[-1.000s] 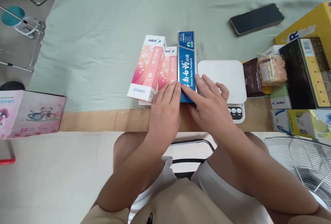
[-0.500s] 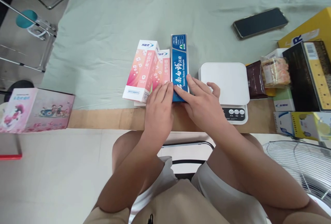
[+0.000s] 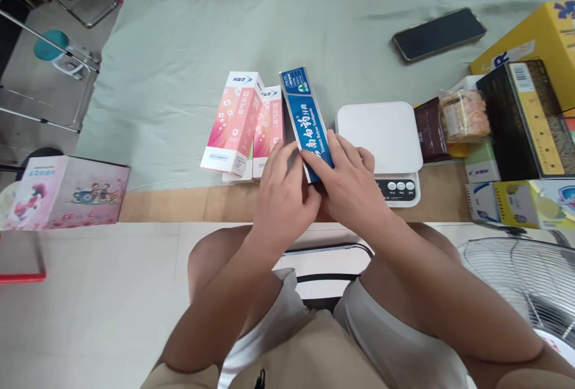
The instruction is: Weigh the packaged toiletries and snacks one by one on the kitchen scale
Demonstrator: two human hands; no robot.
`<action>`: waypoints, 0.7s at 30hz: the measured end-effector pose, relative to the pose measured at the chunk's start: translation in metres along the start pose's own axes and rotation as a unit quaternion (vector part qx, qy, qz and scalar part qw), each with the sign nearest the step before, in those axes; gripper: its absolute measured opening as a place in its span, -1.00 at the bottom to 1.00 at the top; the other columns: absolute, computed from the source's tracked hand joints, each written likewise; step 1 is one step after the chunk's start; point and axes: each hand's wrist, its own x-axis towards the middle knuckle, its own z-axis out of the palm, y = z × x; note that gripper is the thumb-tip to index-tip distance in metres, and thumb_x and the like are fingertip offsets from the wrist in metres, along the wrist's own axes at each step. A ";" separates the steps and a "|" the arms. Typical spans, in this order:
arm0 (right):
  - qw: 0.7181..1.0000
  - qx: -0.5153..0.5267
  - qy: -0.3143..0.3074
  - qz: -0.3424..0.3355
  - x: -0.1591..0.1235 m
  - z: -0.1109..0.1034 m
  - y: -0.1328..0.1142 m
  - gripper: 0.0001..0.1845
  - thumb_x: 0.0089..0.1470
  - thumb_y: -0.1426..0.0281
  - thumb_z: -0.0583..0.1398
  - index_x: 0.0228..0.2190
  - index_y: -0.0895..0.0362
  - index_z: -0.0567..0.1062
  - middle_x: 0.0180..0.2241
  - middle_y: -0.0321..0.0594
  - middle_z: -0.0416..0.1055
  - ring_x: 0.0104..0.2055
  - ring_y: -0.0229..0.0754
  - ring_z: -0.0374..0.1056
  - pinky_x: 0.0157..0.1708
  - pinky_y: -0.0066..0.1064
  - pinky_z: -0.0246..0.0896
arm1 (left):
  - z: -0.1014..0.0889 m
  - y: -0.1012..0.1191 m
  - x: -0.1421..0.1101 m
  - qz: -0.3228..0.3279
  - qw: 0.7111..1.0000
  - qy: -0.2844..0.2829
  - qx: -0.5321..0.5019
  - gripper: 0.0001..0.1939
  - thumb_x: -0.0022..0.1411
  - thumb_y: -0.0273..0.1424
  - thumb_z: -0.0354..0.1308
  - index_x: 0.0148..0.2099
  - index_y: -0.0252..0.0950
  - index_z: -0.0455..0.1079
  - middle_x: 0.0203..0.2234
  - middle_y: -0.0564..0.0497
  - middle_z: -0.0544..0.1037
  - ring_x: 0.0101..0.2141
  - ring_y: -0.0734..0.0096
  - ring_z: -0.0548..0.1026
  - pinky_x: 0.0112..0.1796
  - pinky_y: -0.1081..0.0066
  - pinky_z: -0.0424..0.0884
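A blue toothpaste box (image 3: 302, 113) lies slanted, its far end turned left. My right hand (image 3: 353, 176) is closed on its near half, thumb on the left side and fingers on the right. My left hand (image 3: 287, 191) rests by the box's near left corner, fingers bent and apart, thumb stretched toward the near end; whether it touches the box is unclear. To its left, a pink and white toothpaste box (image 3: 233, 122) leans over a second pink toothpaste box (image 3: 268, 128). Beside my right hand stands a white kitchen scale (image 3: 380, 137) with buttons at its front.
A black phone (image 3: 439, 35) lies at the back right. Packaged snacks (image 3: 463, 116), a black box (image 3: 507, 119) and a yellow box (image 3: 530, 47) crowd the right side. A pink card box (image 3: 90, 191) sits at the left edge. A fan (image 3: 521, 281) stands below right.
The blue toothpaste box has turned from straight to slanted, parting from the pink boxes. My left hand has come off the pink box's front, its thumb now out. The view has shifted slightly.
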 end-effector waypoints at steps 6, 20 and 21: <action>0.999 0.024 0.043 0.016 -0.001 0.007 -0.003 -0.53 0.40 0.35 0.08 0.27 0.06 0.41 0.40 0.02 0.33 0.46 0.11 0.18 0.31 -0.02 -0.01 | 0.008 0.013 -0.001 0.021 0.997 0.012 -0.068 -0.54 0.30 -0.53 0.03 0.21 -0.48 0.44 0.30 -0.40 0.41 0.31 -0.03 0.45 0.31 0.04 0.47; 0.989 0.085 0.121 -0.011 -0.002 0.017 0.006 -0.58 0.43 0.29 0.09 0.21 0.08 0.49 0.09 -0.17 0.65 0.40 -0.03 0.32 0.24 -0.14 0.04 | 0.019 0.024 -0.005 -0.117 0.968 -0.003 -0.220 -0.59 0.28 -0.49 0.09 0.16 -0.31 0.42 0.50 -0.37 0.14 0.44 -0.14 0.28 0.18 -0.04 0.56; 0.987 0.085 0.137 -0.015 -0.002 0.019 0.007 -0.60 0.43 0.27 0.09 0.18 0.06 0.52 0.08 -0.19 0.65 0.38 -0.05 0.36 0.22 -0.16 0.05 | 0.020 0.024 -0.006 -0.115 0.965 0.001 -0.236 -0.61 0.29 -0.46 0.09 0.15 -0.30 0.43 0.52 -0.36 0.09 0.35 -0.12 0.41 0.10 0.00 0.61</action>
